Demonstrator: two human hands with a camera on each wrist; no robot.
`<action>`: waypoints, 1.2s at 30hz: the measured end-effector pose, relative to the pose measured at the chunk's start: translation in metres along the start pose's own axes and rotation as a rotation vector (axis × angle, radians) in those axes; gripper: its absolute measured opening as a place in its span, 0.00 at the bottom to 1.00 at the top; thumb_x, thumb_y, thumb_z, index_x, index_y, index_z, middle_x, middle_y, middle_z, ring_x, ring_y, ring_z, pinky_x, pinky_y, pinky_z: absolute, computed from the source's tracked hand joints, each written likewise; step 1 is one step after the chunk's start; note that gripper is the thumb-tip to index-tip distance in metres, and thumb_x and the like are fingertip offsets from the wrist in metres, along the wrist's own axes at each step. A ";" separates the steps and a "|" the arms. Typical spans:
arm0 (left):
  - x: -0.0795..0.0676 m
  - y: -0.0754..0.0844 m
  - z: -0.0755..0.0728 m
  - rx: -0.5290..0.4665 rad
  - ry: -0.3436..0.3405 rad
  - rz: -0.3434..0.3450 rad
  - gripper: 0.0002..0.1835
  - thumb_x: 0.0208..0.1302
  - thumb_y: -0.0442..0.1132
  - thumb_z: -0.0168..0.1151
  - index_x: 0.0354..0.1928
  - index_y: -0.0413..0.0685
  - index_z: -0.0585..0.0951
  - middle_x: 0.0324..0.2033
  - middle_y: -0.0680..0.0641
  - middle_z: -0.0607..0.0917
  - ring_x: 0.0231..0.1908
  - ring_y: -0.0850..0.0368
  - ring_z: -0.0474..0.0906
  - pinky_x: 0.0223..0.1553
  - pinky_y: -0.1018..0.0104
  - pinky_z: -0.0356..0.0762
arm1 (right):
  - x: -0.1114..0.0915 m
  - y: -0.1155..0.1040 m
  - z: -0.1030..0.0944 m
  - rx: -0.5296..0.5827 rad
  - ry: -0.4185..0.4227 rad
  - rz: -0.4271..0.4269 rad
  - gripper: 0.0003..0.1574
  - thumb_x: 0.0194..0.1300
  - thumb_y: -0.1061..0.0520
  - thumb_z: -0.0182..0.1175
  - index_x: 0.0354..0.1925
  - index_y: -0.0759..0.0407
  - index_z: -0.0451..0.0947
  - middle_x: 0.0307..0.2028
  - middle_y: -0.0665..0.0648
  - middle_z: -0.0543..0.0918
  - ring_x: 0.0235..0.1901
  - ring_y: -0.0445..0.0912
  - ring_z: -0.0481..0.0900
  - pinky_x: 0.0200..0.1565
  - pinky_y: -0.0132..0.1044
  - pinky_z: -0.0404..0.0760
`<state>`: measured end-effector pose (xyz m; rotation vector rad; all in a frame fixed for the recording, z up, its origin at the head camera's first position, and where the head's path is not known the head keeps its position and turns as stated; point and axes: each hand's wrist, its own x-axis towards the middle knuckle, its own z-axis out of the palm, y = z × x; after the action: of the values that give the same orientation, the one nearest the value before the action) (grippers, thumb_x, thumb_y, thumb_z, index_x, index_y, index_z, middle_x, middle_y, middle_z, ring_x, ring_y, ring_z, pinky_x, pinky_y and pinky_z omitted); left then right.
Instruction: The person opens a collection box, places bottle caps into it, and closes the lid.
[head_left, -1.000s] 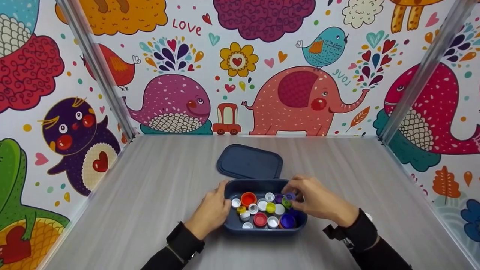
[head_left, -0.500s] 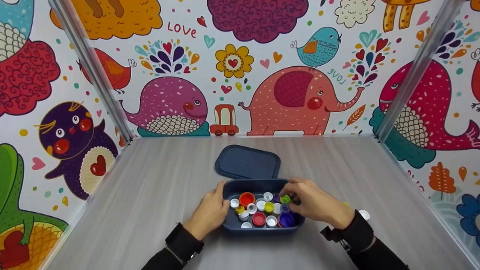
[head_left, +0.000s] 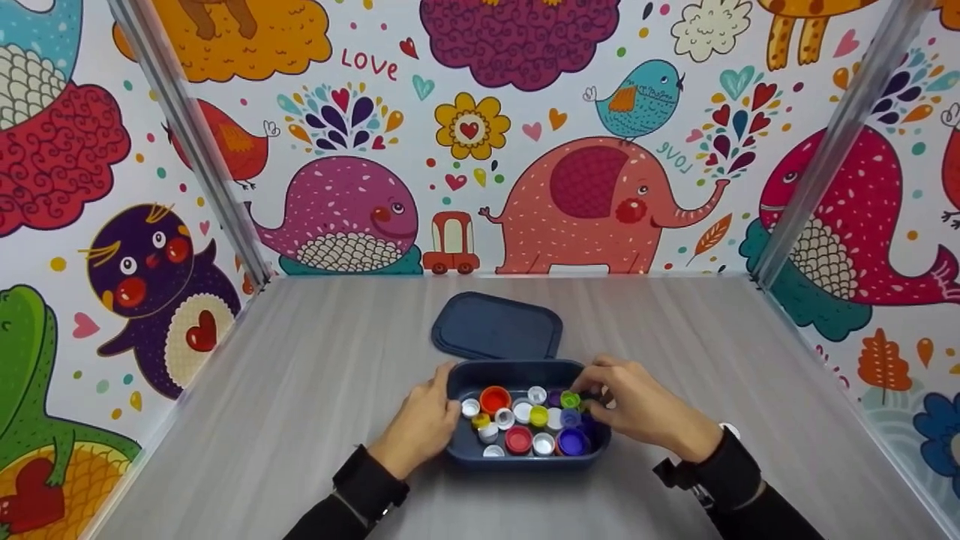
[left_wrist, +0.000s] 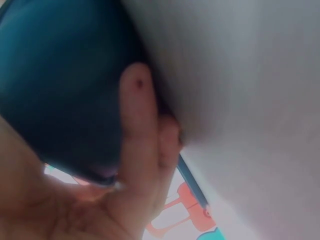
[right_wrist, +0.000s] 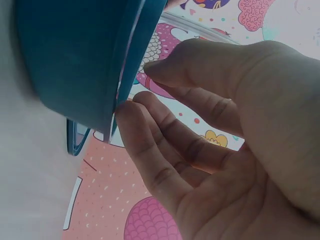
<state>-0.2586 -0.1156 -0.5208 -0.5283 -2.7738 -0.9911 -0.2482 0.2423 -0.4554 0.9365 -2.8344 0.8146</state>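
Observation:
In the head view a dark blue plastic box (head_left: pixel 529 463) stands on the table, with several bottle caps lying inside. My left hand (head_left: pixel 421 420) holds the box's left end; the left wrist view shows its fingers (left_wrist: pixel 137 115) along the outer wall. Over the box's right end is my right hand (head_left: pixel 634 403), its fingertips near a green cap (head_left: pixel 570 400) and a translucent purple cap (head_left: pixel 570 418). The right wrist view shows thumb and fingers apart, nothing between them. A red-orange cap (head_left: pixel 495 400), a red cap (head_left: pixel 518 439) and a dark blue cap (head_left: pixel 574 441) lie among white and yellow ones.
Behind the box lies its dark blue lid (head_left: pixel 496 326), flat on the grey table (head_left: pixel 337 330). A white cap (head_left: pixel 730 430) lies on the table, partly hidden by my right wrist. Printed panels (head_left: pixel 360 217) wall off the back and sides.
My right hand has set the translucent purple cap down among the others and drawn slightly right. The green cap now shows farther back, beside it. My left hand stays on the box.

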 end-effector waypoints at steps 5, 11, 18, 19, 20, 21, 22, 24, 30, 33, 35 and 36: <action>0.002 0.000 -0.001 0.002 -0.002 -0.012 0.30 0.79 0.31 0.61 0.80 0.38 0.73 0.65 0.28 0.90 0.59 0.33 0.92 0.60 0.36 0.91 | -0.003 0.002 -0.006 -0.010 0.018 0.008 0.14 0.72 0.70 0.74 0.53 0.61 0.93 0.49 0.57 0.91 0.46 0.48 0.91 0.49 0.45 0.97; 0.000 -0.001 0.000 0.013 0.020 0.017 0.29 0.78 0.30 0.61 0.79 0.36 0.73 0.63 0.27 0.91 0.58 0.33 0.93 0.59 0.36 0.91 | -0.008 0.005 -0.013 -0.023 0.032 0.054 0.15 0.74 0.67 0.75 0.55 0.58 0.94 0.50 0.56 0.91 0.48 0.51 0.90 0.50 0.46 0.96; -0.001 0.001 0.001 0.008 0.017 0.025 0.29 0.79 0.30 0.61 0.79 0.34 0.73 0.63 0.27 0.91 0.57 0.35 0.93 0.58 0.38 0.92 | -0.027 0.022 -0.023 -0.046 0.041 0.175 0.15 0.75 0.63 0.76 0.57 0.54 0.93 0.51 0.54 0.90 0.50 0.50 0.88 0.51 0.48 0.96; -0.001 0.001 0.001 0.007 0.016 0.023 0.29 0.79 0.30 0.61 0.79 0.34 0.73 0.63 0.27 0.91 0.58 0.35 0.93 0.59 0.37 0.92 | -0.030 0.026 -0.024 -0.047 0.037 0.195 0.15 0.75 0.63 0.76 0.58 0.54 0.93 0.51 0.55 0.90 0.51 0.52 0.88 0.52 0.49 0.96; -0.001 0.001 0.001 0.008 0.015 0.019 0.29 0.79 0.30 0.61 0.78 0.35 0.73 0.63 0.27 0.91 0.58 0.34 0.93 0.59 0.37 0.92 | -0.034 0.030 -0.025 -0.050 0.032 0.213 0.16 0.75 0.62 0.77 0.59 0.54 0.92 0.52 0.55 0.90 0.52 0.53 0.89 0.53 0.51 0.96; -0.001 0.000 0.001 0.008 0.013 0.015 0.29 0.79 0.30 0.61 0.79 0.35 0.73 0.63 0.27 0.91 0.58 0.34 0.93 0.59 0.37 0.91 | -0.038 0.034 -0.025 -0.053 0.025 0.227 0.17 0.75 0.61 0.77 0.60 0.55 0.92 0.53 0.57 0.90 0.53 0.54 0.89 0.54 0.53 0.95; -0.002 0.000 0.002 0.009 0.009 0.007 0.29 0.79 0.30 0.61 0.79 0.35 0.73 0.63 0.27 0.91 0.58 0.34 0.93 0.60 0.36 0.91 | -0.042 0.038 -0.026 -0.056 0.016 0.240 0.18 0.75 0.60 0.77 0.61 0.56 0.92 0.54 0.58 0.90 0.54 0.56 0.90 0.55 0.55 0.95; -0.002 -0.001 0.001 0.013 -0.003 -0.006 0.29 0.80 0.31 0.61 0.79 0.35 0.72 0.64 0.27 0.91 0.59 0.34 0.93 0.61 0.36 0.91 | -0.049 0.047 -0.026 -0.063 -0.003 0.265 0.20 0.75 0.59 0.78 0.63 0.58 0.91 0.55 0.61 0.89 0.55 0.58 0.89 0.56 0.59 0.94; -0.002 0.000 0.000 0.006 -0.016 -0.031 0.30 0.80 0.32 0.61 0.81 0.35 0.72 0.66 0.27 0.90 0.61 0.34 0.92 0.63 0.36 0.91 | -0.070 0.069 -0.030 -0.095 -0.042 0.342 0.26 0.73 0.59 0.79 0.66 0.60 0.88 0.60 0.66 0.86 0.57 0.61 0.85 0.61 0.66 0.90; 0.000 0.001 0.000 -0.001 -0.018 -0.033 0.30 0.80 0.32 0.61 0.81 0.35 0.71 0.67 0.26 0.89 0.61 0.34 0.92 0.63 0.36 0.90 | -0.079 0.080 -0.034 -0.118 -0.051 0.370 0.28 0.71 0.60 0.80 0.66 0.62 0.88 0.59 0.68 0.85 0.54 0.60 0.83 0.61 0.66 0.89; 0.000 0.002 0.000 -0.004 -0.019 -0.033 0.30 0.80 0.32 0.61 0.81 0.35 0.71 0.67 0.26 0.89 0.61 0.34 0.92 0.63 0.36 0.90 | -0.085 0.087 -0.035 -0.126 -0.058 0.381 0.29 0.70 0.59 0.81 0.67 0.63 0.88 0.58 0.67 0.85 0.52 0.57 0.82 0.59 0.63 0.89; 0.000 0.002 0.000 -0.005 -0.020 -0.033 0.30 0.80 0.32 0.61 0.81 0.35 0.72 0.67 0.26 0.89 0.61 0.34 0.92 0.63 0.36 0.90 | -0.088 0.090 -0.035 -0.129 -0.061 0.376 0.30 0.70 0.59 0.82 0.66 0.64 0.88 0.58 0.67 0.85 0.52 0.56 0.81 0.58 0.63 0.89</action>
<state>-0.2578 -0.1138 -0.5197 -0.4969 -2.8072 -1.0054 -0.2313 0.3688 -0.4856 0.4231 -3.1202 0.6254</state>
